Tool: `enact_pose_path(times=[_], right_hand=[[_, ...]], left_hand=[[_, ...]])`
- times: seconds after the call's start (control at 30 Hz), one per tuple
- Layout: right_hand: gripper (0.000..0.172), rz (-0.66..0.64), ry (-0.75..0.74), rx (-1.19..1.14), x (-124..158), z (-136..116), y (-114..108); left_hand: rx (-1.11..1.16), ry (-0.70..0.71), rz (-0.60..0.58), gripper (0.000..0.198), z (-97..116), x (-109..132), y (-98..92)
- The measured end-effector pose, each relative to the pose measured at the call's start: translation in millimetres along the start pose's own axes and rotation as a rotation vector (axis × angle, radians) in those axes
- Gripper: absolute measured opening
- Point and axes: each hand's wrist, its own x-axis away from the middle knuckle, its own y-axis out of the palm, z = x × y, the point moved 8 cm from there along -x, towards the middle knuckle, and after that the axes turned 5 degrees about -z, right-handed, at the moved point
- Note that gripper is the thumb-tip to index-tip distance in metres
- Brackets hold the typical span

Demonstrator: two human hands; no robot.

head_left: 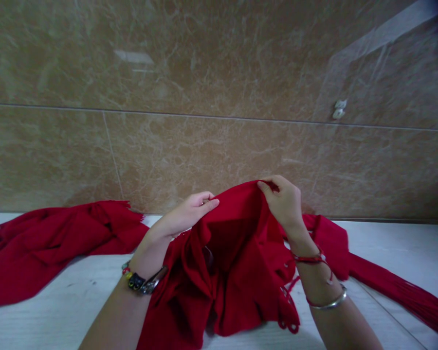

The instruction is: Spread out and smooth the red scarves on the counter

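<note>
A long red scarf [237,262] lies across a white table [58,316] in the head view. Its middle part is lifted and bunched between my two hands. My left hand [188,214] pinches the upper edge of the raised fabric on the left. My right hand [282,199] grips the same edge on the right, fingers curled over it. One end of the scarf [54,238] trails flat to the left. The other end, with a fringe [405,291], runs off to the right. Both wrists wear bracelets.
A brown marble-tiled wall [219,97] rises directly behind the table. Two small white clips [339,109] are fixed to it at the upper right. White tabletop shows at the lower left and the far right.
</note>
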Motion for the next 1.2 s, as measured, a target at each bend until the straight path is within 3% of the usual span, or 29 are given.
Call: enact_pose_path(times=[0.1, 0.17, 0.27, 0.37, 0.43, 0.53, 0.63, 0.73, 0.87, 0.97, 1.07, 1.2], right_hand=[[0.019, 0.109, 0.054, 0.046, -3, 20, -15], [0.018, 0.099, 0.089, 0.059, -5, 30, -19], [0.017, -0.181, 0.046, -0.020, -4, 25, 2], [0.032, -0.468, -0.107, -0.152, 10, -9, 32], [0.042, -0.542, -0.200, -0.187, 20, -34, 46], [0.029, -0.595, -0.183, -0.173, 28, -48, 63], [0.020, -0.579, -0.071, -0.206, 24, -37, 65], [0.016, -0.501, -0.013, -0.343, 13, -17, 51], [0.023, -0.295, 0.191, -0.475, -1, 33, 31], [0.023, -0.151, 0.282, -0.360, -4, 59, 20], [0.019, -0.238, 0.137, -0.117, -2, 43, 25], [0.043, -0.612, -0.200, -0.150, 22, -18, 58]], left_hand=[[0.065, -0.029, -0.149, 0.027, -2, 4, 3.4], [0.024, -0.038, -0.155, 0.027, -4, 5, -0.1], [-0.098, -0.024, -0.009, 0.029, -3, 3, -11.5], [-0.204, -0.004, 0.044, 0.030, 1, -1, -8.8], [-0.264, 0.031, 0.011, 0.030, 6, -2, -0.9], [-0.362, 0.069, -0.033, 0.026, 11, 0, 5.1], [-0.441, 0.046, 0.021, 0.020, 8, 3, -4.4], [-0.553, 0.017, 0.117, 0.014, 4, 4, -18.3], [-0.746, -0.063, 0.248, 0.020, -1, 3, -32.3], [-0.738, -0.067, 0.217, 0.024, -3, 1, -30.4], [-0.631, -0.042, 0.138, 0.028, -4, 0, -22.6], [-0.505, -0.041, 0.041, 0.032, -7, -2, -10.9]])
